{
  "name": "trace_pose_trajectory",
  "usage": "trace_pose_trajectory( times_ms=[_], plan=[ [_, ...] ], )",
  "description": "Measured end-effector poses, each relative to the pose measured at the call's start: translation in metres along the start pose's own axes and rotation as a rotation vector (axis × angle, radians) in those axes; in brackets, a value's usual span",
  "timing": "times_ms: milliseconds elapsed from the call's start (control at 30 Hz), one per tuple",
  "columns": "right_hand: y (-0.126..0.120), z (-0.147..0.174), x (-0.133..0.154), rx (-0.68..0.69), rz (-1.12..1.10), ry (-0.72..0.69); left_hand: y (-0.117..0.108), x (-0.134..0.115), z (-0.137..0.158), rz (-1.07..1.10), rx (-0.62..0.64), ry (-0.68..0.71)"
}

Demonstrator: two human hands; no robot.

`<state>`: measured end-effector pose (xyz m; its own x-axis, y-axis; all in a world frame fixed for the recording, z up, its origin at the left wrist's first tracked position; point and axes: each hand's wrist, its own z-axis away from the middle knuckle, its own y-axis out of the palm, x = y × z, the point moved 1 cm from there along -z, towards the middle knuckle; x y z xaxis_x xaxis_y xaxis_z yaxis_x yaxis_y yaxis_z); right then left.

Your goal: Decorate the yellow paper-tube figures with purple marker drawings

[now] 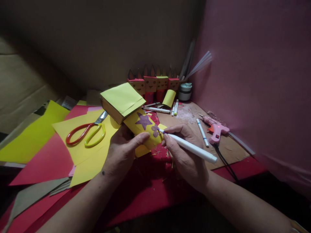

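Note:
My left hand (123, 145) is wrapped round a paper craft figure (122, 98), its thumb lying along the yellow lower part. The figure has a box-shaped cardboard head topped with yellow paper and a yellow paper body. On that body are a purple star (143, 121) and a smaller purple flower-like shape (155, 130). Between the fingers of my right hand (184, 150) is a white marker (191, 148), its tip at the smaller purple shape. Red-and-yellow-handled scissors (94, 129) lie left of my left hand.
Yellow paper sheets (84, 155) and red paper (46, 158) spread across the left. Several cardboard figures with pointed ears (150, 84) stand at the back, near a yellow paper tube (169, 98) and a lidded jar (185, 92). A pink glue gun (216, 127) and another marker (202, 132) lie on cardboard at right.

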<state>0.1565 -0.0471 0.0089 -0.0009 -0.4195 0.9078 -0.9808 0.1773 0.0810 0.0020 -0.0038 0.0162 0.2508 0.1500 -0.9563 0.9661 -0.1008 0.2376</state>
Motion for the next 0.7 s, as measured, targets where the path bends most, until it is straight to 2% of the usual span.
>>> trace_pose_trajectory(
  times_ms=[400, 700],
  plan=[
    [-0.0008, 0.0026, 0.0008, 0.022, 0.043, -0.016, 0.0015, -0.0008, 0.001, -0.013, -0.012, 0.027],
    [-0.0008, 0.0021, 0.0, 0.008, -0.056, 0.025, -0.0009, 0.0006, 0.0002, -0.003, 0.005, -0.015]
  ],
)
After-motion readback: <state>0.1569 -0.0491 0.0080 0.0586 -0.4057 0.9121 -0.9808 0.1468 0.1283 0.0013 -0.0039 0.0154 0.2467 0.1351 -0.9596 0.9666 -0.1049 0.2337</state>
